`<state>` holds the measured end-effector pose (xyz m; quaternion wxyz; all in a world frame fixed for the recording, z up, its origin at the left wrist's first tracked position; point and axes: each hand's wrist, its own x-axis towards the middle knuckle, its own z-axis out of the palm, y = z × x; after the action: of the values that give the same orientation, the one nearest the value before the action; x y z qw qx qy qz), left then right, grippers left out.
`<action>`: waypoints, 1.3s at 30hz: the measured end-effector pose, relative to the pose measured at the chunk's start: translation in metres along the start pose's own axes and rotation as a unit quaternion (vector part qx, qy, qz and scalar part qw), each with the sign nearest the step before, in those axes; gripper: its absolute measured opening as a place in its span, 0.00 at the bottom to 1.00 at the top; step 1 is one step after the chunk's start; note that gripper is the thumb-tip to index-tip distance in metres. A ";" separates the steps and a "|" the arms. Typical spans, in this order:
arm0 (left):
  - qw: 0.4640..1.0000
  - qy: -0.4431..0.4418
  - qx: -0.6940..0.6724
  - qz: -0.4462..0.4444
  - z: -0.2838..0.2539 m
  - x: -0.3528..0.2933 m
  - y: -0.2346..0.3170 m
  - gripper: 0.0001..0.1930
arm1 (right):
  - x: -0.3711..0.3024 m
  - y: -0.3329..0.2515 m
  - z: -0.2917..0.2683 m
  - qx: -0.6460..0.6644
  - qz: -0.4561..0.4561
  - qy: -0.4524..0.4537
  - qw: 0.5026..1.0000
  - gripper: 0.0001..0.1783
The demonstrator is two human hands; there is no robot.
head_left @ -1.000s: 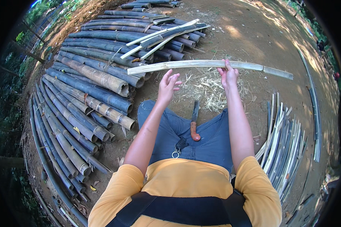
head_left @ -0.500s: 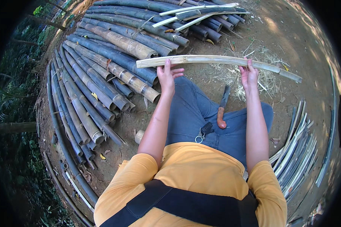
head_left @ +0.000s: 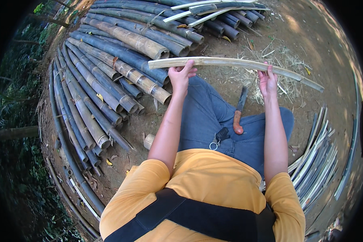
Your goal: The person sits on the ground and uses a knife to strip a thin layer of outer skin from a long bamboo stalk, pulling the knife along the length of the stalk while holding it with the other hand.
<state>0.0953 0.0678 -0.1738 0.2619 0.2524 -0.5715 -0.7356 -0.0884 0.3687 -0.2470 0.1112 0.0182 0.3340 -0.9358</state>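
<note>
A long split bamboo strip [head_left: 230, 61] is held up in front of me, its pale inner face showing. My left hand [head_left: 180, 77] grips it near its left end, thumb against the near edge. Farther right, my right hand [head_left: 267, 80] pinches the strip from below, and its thinner end runs on past my fingers, sloping down. Between my crossed legs, a knife [head_left: 238, 117] with a brown wooden handle and dark blade rests on my blue trousers, touched by neither hand.
Many bamboo poles [head_left: 137, 62] lie stacked at left and far. Split pieces [head_left: 213, 11] top the far pile. Pale shavings [head_left: 284, 72] litter the dirt beyond my right hand. A bundle of thin strips [head_left: 316, 165] lies at right. A short wooden piece [head_left: 149, 141] sits by my left elbow.
The strip's left end has risen slightly and shifted a little right. My left hand has turned a bit, its fingers closer together. The knife has not moved on my lap.
</note>
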 end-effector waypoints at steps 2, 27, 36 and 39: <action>1.000 0.016 -0.011 -0.003 0.006 0.003 -0.002 0.18 | -0.001 -0.001 0.000 0.001 -0.001 0.005 1.000 0.09; 1.000 0.011 0.017 -0.023 0.017 0.024 -0.005 0.24 | 0.000 -0.002 -0.004 -0.009 -0.001 0.077 0.997 0.14; 0.997 -0.040 0.042 -0.045 0.004 0.023 -0.007 0.15 | -0.006 0.002 -0.003 -0.007 0.004 0.046 0.999 0.14; 0.998 -0.053 0.030 -0.035 0.006 0.023 -0.008 0.15 | -0.003 0.003 -0.006 -0.002 0.017 0.036 0.999 0.14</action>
<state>0.0731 0.0585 -0.1820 0.1975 0.2403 -0.5975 -0.7391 -0.0847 0.3711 -0.2532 0.1148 0.0567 0.3392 -0.9320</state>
